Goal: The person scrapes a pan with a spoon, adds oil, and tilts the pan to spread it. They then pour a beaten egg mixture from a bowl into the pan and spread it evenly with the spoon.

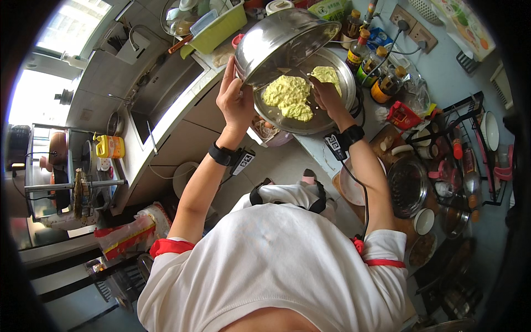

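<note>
A stainless steel bowl is tilted on its side above a round metal pan. My left hand grips the bowl by its lower left rim. Pale yellow-green batter lies in the pan in a large lumpy mound. A smaller batter patch sits to its right, partly behind my right hand. That hand is over the pan, its fingers closed around a thin utensil that points towards the bowl's mouth. The utensil's kind cannot be made out. Most of the bowl's inside is hidden.
Several sauce bottles stand right of the pan, near plugged-in cords. A box with eggs is below the pan. The sink and a green plastic basin are to the left. Dishes and a glass bowl crowd the right counter.
</note>
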A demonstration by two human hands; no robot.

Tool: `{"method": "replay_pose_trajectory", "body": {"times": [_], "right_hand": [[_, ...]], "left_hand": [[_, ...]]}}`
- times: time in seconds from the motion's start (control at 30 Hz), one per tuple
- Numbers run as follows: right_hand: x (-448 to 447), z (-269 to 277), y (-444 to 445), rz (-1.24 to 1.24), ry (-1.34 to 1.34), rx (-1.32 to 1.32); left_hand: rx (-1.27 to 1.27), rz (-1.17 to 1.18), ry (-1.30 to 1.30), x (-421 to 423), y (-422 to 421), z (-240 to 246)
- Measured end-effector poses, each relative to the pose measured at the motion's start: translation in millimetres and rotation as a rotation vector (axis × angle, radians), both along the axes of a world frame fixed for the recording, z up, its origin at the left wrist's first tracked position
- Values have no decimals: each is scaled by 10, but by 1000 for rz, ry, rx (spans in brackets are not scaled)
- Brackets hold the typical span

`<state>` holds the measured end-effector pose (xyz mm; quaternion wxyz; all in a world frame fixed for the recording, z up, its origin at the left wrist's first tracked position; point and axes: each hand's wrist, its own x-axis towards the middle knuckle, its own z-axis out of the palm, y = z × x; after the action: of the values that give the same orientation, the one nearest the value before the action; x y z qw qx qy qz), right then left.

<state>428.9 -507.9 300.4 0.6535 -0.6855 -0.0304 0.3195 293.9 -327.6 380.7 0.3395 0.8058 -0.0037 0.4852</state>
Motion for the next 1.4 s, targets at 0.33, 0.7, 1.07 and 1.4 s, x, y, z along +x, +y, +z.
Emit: {"method": "replay_pose_trajectory", "body": {"times": [0.33, 0.7, 1.07, 1.4], "right_hand": [[314, -382, 51, 158, -863, -261], [611, -356, -63, 18, -1286, -438], [230, -217, -79, -49, -814, -210], [-63, -258, -90, 55, -828, -287]], "left_hand": [[-74, -35, 44, 30, -2, -10], [-107, -83, 21, 2, 28, -28], [-92, -17, 5, 8, 76, -64], [-68, 52, -16, 17, 88, -2]]}}
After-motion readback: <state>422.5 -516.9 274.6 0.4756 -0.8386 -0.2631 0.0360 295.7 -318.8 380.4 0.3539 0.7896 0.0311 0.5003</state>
